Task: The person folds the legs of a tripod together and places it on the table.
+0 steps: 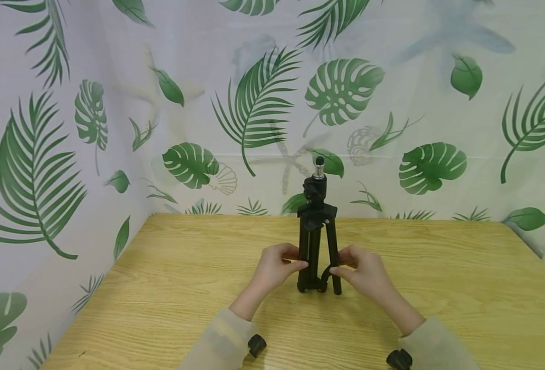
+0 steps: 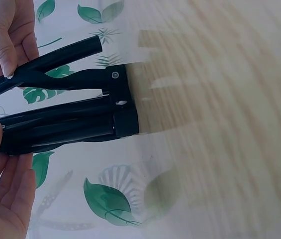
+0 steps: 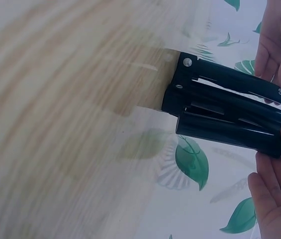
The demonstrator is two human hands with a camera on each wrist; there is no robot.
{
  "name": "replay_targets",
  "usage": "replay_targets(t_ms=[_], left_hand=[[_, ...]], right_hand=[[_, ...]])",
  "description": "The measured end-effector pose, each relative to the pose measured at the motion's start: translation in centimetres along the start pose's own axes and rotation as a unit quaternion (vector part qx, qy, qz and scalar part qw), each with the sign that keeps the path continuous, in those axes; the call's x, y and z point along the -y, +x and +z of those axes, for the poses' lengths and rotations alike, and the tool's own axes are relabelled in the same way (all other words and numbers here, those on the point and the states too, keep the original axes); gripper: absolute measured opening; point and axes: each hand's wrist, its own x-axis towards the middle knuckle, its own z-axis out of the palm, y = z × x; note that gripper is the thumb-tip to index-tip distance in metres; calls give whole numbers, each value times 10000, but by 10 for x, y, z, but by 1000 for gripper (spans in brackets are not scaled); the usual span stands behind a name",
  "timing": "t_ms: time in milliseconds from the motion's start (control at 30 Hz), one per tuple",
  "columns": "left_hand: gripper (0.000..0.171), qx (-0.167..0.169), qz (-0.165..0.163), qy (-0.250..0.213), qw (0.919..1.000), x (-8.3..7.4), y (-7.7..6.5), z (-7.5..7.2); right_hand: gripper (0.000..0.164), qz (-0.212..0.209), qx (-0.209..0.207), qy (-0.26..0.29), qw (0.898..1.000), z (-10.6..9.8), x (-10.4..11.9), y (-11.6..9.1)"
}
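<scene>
A small black folded tripod [image 1: 317, 213] stands upright at mid-table, with a silver screw post [image 1: 319, 170] on top. Its right leg [image 1: 331, 241] is swung a little outward, while the other legs stay close together. My left hand [image 1: 274, 264] grips the left side of the legs between thumb and fingers. On the other side, my right hand [image 1: 364, 268] pinches the swung-out leg. The left wrist view shows a brace [image 2: 83, 78] linking that leg to the bottom bracket [image 2: 126, 117]. In the right wrist view the bracket [image 3: 176, 89] sits close over the tabletop.
The wooden table [image 1: 184, 257] reaches back to a white curtain [image 1: 263, 195] printed with green leaves, which also hangs along the left side. Black wrist-worn pieces show at the left cuff [image 1: 256, 345] and the right cuff [image 1: 399, 358].
</scene>
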Motion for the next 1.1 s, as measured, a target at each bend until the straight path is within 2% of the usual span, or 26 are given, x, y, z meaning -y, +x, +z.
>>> replay_targets(t_ms=[800,1100], left_hand=[[21,-27,-5,78,10000,2,2,0],[19,6,53,110,9999,2,1,0]], right_hand=[[20,11,-50,106,9999,6,4,5],[18,249,21,55,9997,9,8,8]])
